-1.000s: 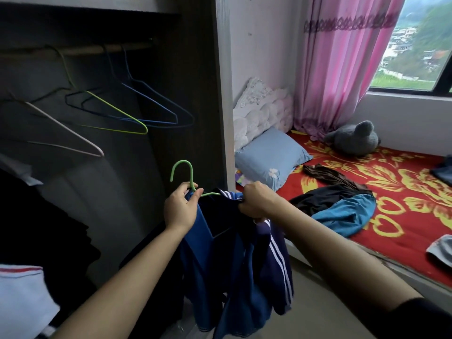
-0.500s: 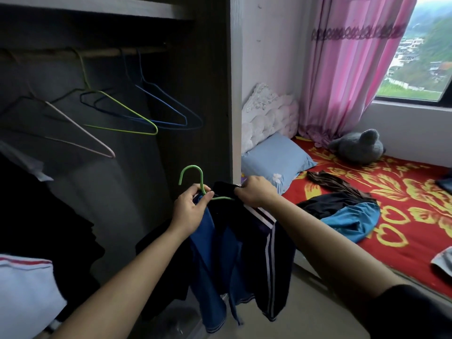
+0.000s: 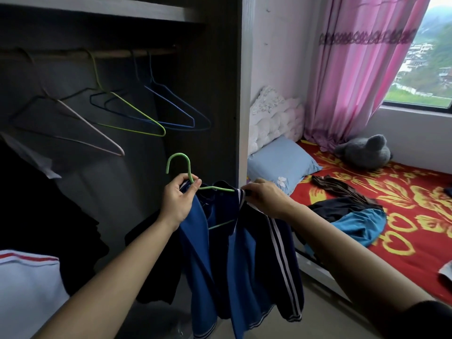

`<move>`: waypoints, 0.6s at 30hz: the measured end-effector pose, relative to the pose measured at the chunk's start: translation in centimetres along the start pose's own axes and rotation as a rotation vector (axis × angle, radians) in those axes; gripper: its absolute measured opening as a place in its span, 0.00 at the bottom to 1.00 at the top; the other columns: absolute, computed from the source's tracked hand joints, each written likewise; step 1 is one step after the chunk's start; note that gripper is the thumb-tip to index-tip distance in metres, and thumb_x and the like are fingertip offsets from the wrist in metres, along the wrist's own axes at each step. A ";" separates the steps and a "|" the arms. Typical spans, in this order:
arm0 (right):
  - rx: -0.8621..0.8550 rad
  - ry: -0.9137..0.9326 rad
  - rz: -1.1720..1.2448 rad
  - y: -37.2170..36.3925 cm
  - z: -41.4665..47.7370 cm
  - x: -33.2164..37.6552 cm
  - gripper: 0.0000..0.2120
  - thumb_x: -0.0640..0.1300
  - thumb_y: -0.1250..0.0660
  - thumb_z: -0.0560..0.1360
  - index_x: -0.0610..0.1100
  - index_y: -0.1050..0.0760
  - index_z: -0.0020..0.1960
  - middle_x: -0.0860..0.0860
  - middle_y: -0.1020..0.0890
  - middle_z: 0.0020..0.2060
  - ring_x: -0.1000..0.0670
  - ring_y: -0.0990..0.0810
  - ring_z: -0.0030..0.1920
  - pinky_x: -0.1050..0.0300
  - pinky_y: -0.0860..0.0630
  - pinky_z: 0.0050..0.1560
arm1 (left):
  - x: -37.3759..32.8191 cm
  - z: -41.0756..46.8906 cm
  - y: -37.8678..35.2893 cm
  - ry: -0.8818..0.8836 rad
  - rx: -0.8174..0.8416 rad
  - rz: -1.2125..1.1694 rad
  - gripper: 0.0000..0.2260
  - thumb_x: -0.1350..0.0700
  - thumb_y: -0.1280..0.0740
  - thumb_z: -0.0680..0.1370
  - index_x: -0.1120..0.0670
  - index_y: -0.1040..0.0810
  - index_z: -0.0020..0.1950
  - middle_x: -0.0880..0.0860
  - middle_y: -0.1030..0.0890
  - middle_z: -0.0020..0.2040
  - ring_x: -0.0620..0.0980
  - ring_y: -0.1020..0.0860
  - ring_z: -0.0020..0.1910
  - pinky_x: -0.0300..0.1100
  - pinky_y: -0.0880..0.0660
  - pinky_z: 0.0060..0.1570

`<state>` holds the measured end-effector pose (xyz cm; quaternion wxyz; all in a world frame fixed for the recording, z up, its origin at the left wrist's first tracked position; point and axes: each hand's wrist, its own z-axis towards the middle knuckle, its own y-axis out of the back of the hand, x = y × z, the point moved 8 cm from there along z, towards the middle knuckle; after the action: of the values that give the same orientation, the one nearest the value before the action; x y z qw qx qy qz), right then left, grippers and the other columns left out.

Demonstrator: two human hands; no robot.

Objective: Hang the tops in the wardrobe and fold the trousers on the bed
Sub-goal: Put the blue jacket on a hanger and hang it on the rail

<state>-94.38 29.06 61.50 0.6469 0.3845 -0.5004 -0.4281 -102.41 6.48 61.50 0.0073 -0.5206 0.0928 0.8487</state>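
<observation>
I'm holding a blue jacket (image 3: 234, 260) on a green hanger (image 3: 188, 172) in front of the open wardrobe (image 3: 210, 77), below the rail (image 3: 97, 55) and not yet on it. My left hand (image 3: 177, 203) is clamping the hanger neck just under the hook, w/ a bit of the collar pinched in the same grip. My right hand (image 3: 265, 198) is pinching the jacket's shoulder at the far end of the hanger arm, fingers closed on the cloth. The two hands are sitting apart, w/ the hanger's top wire showing between them. The jacket is drooping open at the front, bright blue panels inside, dark navy sleeve w/ white stripes hanging on the right.

On the rail, several empty wire hangers are hanging: a pale pink one (image 3: 85, 123) at left, a yellow-green one (image 3: 137, 113) in the middle, blue ones (image 3: 176, 104) beside it. Dark clothing (image 3: 36, 204) is filling the wardrobe's lower left; can't tell what it is. A white garment w/ a red stripe (image 3: 27, 289) is showing at bottom left.

To the right, the bed (image 3: 415, 216) w/ a red-and-yellow cover is carrying a heap of clothes (image 3: 349, 216): dark pieces and a turquoise one, plus a brown one just beyond. A light blue pillow (image 3: 281, 165) is lying at the bed's head, a grey plush toy (image 3: 364, 152) near the pink curtain (image 3: 354, 69).
</observation>
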 end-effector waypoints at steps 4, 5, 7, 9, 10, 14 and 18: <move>-0.142 0.129 -0.305 1.7 0.1 1.1 0.17 0.58 0.39 0.80 0.52 0.22 0.63 0.50 0.25 0.56 0.48 0.27 0.57 0.52 0.29 0.56 | -0.2 0.5 0.0 0.016 0.025 -0.055 0.02 0.53 0.29 0.77 0.49 0.18 0.45 0.45 0.18 0.42 0.41 0.21 0.47 0.32 0.26 0.51; -0.123 0.138 -0.250 1.7 0.1 1.3 0.17 0.58 0.39 0.80 0.50 0.22 0.61 0.50 0.24 0.55 0.48 0.25 0.55 0.51 0.27 0.54 | -0.1 0.6 0.1 0.021 0.030 -0.065 0.01 0.53 0.29 0.77 0.49 0.18 0.45 0.45 0.18 0.42 0.41 0.21 0.47 0.33 0.26 0.51; -0.106 0.129 -0.093 1.5 0.0 1.7 0.18 0.58 0.40 0.81 0.45 0.22 0.58 0.49 0.21 0.51 0.47 0.21 0.50 0.48 0.24 0.49 | -0.2 0.8 0.2 0.020 0.026 -0.081 0.01 0.53 0.29 0.77 0.49 0.18 0.45 0.43 0.18 0.41 0.40 0.21 0.46 0.34 0.26 0.50; -0.127 0.104 -0.054 1.3 0.1 2.2 0.19 0.58 0.42 0.82 0.44 0.23 0.55 0.49 0.20 0.49 0.45 0.20 0.47 0.46 0.23 0.46 | -0.3 0.9 0.5 0.028 0.010 -0.096 0.00 0.53 0.28 0.76 0.49 0.18 0.46 0.43 0.18 0.42 0.39 0.21 0.47 0.33 0.26 0.50; -0.149 0.103 -0.076 1.3 0.3 2.5 0.19 0.59 0.43 0.82 0.45 0.24 0.55 0.50 0.20 0.49 0.45 0.20 0.47 0.46 0.23 0.43 | -0.4 1.0 0.7 0.037 -0.001 -0.095 0.01 0.53 0.28 0.76 0.48 0.18 0.46 0.44 0.17 0.43 0.39 0.21 0.48 0.32 0.26 0.50; -0.284 0.085 -0.223 2.3 0.6 3.2 0.19 0.61 0.48 0.82 0.49 0.25 0.54 0.52 0.20 0.48 0.45 0.19 0.43 0.52 0.29 0.35 | -1.0 1.7 0.9 0.041 0.087 0.033 0.09 0.55 0.28 0.76 0.50 0.20 0.55 0.47 0.18 0.50 0.39 0.21 0.51 0.29 0.27 0.50; -0.382 -0.032 -0.209 4.7 0.0 1.2 0.20 0.60 0.48 0.82 0.48 0.25 0.54 0.50 0.19 0.48 0.44 0.20 0.41 0.51 0.28 0.36 | -0.5 3.6 4.6 0.074 0.081 0.504 0.12 0.61 0.32 0.78 0.58 0.25 0.62 0.58 0.19 0.54 0.55 0.21 0.52 0.40 0.27 0.49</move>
<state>-93.41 29.54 66.21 0.6523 0.2978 -0.3776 -0.5859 -105.86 2.57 64.16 -0.1871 -0.5112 0.2539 0.7995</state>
